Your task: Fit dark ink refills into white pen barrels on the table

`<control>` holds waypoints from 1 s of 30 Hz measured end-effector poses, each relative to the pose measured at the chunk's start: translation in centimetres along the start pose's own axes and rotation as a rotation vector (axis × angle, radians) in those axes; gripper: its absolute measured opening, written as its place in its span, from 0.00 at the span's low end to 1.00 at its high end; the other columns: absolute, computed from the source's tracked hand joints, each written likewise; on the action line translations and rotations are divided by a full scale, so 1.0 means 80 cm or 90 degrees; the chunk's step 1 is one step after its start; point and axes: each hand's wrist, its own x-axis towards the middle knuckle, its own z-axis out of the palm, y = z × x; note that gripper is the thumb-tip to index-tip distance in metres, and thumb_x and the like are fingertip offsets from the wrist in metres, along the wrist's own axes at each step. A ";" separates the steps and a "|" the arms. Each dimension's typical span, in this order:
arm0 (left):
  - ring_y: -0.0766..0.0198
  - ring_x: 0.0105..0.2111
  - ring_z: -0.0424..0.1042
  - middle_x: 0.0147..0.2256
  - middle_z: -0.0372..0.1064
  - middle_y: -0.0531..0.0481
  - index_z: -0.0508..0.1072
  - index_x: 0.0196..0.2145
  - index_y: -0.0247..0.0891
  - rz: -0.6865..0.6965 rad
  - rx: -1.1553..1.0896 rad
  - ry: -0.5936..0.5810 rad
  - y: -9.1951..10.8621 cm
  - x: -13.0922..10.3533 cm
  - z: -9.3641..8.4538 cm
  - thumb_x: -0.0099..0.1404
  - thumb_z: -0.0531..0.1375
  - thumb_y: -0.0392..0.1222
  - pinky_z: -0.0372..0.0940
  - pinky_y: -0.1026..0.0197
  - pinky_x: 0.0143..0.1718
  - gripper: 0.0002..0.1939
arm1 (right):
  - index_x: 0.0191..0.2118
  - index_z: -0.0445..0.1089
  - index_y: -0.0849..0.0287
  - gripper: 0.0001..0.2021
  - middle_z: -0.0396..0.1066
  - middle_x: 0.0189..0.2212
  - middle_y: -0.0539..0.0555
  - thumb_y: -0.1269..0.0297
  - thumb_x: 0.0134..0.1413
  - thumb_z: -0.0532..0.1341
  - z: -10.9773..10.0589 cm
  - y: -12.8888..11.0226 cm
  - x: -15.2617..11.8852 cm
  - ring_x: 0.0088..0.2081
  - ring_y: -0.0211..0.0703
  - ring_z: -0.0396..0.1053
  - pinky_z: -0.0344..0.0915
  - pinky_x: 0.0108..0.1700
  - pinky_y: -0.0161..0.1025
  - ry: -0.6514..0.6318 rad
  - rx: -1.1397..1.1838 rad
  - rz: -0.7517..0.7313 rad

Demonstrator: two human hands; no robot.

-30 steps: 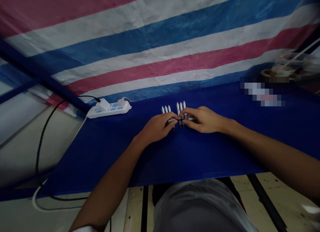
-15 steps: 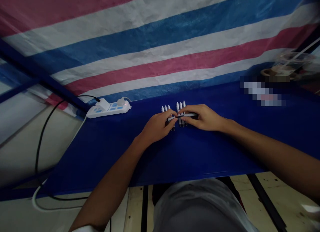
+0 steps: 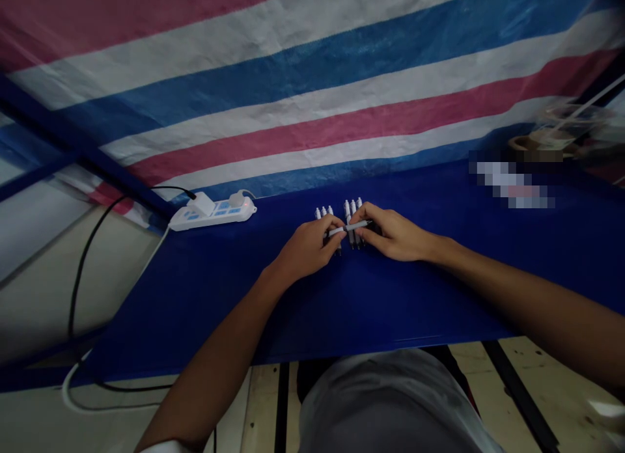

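Between my two hands a white and grey pen is held level, just above the blue table. My left hand pinches its white end between thumb and fingertips. My right hand has thumb and fingers closed on the grey barrel, whose dark tip points right. Beneath and behind the hands lie two small groups of similar pens: three in the left group, partly covered by my left hand, and three in the right group, partly hidden by the held pen and right fingers.
A white power strip with plugs and a black cable is on the table's left. Striped red, white and blue sheeting hangs behind. A blurred-out patch and a brown round object are at far right.
My right hand has shifted slightly and its fingers have curled more. The pen's grey barrel has moved left, against the white part; the dark stretch seen between them before no longer shows.
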 end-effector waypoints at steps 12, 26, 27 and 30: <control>0.60 0.34 0.78 0.35 0.79 0.52 0.73 0.43 0.41 0.034 0.012 -0.023 -0.003 0.000 -0.006 0.73 0.55 0.46 0.67 0.59 0.39 0.09 | 0.60 0.63 0.58 0.17 0.77 0.36 0.54 0.59 0.70 0.54 -0.002 0.006 -0.001 0.35 0.45 0.75 0.66 0.37 0.41 0.000 0.006 -0.057; 0.58 0.39 0.78 0.40 0.80 0.48 0.78 0.46 0.40 0.066 0.049 -0.019 -0.008 0.001 -0.005 0.75 0.54 0.48 0.68 0.57 0.45 0.15 | 0.59 0.66 0.58 0.17 0.76 0.34 0.52 0.58 0.70 0.54 -0.004 0.006 -0.002 0.30 0.42 0.71 0.64 0.36 0.40 0.028 -0.035 -0.059; 0.58 0.39 0.77 0.39 0.80 0.48 0.77 0.46 0.40 0.069 0.052 -0.021 -0.009 0.001 -0.005 0.75 0.54 0.48 0.68 0.57 0.45 0.14 | 0.59 0.65 0.58 0.18 0.76 0.33 0.52 0.58 0.70 0.54 -0.004 0.006 -0.001 0.29 0.42 0.71 0.64 0.35 0.40 0.024 -0.037 -0.057; 0.58 0.38 0.77 0.39 0.79 0.49 0.76 0.45 0.40 0.075 0.057 -0.027 -0.009 0.001 -0.006 0.75 0.54 0.47 0.67 0.58 0.43 0.13 | 0.59 0.66 0.58 0.18 0.76 0.33 0.52 0.57 0.71 0.52 -0.002 0.006 -0.001 0.31 0.43 0.72 0.64 0.37 0.40 0.012 -0.042 -0.049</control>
